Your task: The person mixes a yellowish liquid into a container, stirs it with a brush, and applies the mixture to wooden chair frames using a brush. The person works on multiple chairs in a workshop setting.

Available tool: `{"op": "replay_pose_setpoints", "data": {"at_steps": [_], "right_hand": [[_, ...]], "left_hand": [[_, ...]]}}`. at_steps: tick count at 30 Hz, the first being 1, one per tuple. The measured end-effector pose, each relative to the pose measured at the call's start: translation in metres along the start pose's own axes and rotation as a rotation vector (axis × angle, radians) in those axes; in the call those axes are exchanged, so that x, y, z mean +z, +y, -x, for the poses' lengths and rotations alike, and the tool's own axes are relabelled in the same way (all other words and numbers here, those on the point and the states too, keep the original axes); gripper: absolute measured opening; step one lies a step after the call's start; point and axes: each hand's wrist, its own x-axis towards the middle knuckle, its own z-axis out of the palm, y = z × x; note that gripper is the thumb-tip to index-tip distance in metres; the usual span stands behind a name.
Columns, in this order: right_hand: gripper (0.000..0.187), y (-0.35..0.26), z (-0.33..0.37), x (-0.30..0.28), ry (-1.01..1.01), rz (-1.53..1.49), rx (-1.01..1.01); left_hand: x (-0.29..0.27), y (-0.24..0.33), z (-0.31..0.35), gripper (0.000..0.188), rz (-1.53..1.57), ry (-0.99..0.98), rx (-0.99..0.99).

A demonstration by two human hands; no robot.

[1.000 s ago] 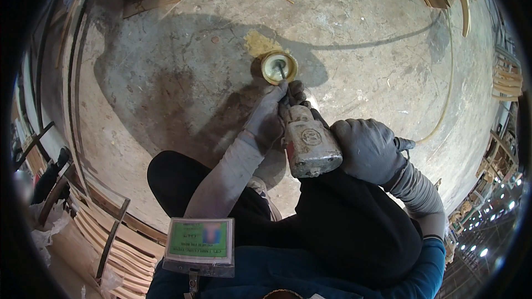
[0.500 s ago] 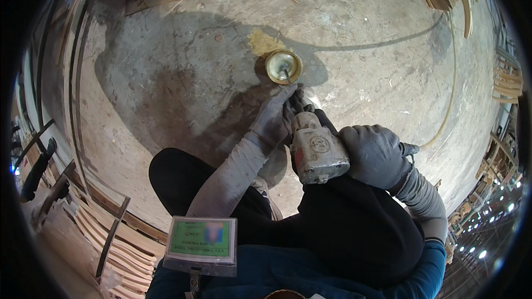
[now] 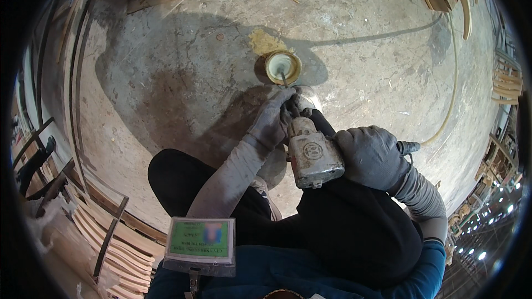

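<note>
Drill [image 3: 317, 158] — mottled grey; tub [image 3: 298, 68] — yellowish, creamy-white inside.

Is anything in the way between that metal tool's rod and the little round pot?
Nothing visible is in the way: the rod dips into the open pot. The left hand holds the front of the tool, and the right hand grips it too.

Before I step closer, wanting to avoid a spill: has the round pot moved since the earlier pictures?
No: the round pot shows no clear shift against the yellow stain on the floor.
</note>
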Motion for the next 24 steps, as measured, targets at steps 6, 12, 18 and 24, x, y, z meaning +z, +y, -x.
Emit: {"op": "replay_pose_setpoints", "data": {"at_steps": [6,12,18,24], "right_hand": [[0.028,0.002,-0.01,-0.004,-0.104,-0.009,0.064],[0.027,0.008,-0.019,-0.017,-0.035,-0.08,0.107],[0.024,0.012,-0.013,-0.011,0.002,-0.08,0.112],[0.019,0.009,-0.01,-0.011,-0.039,-0.034,0.141]], "left_hand": [[0.0,0.007,0.003,0.018,-0.031,-0.063,0.044],[-0.005,0.013,-0.012,0.025,0.16,-0.146,-0.037],[0.005,0.012,-0.011,0.029,0.17,-0.198,-0.121],[0.007,0.009,-0.015,0.03,0.081,-0.133,-0.102]]}}
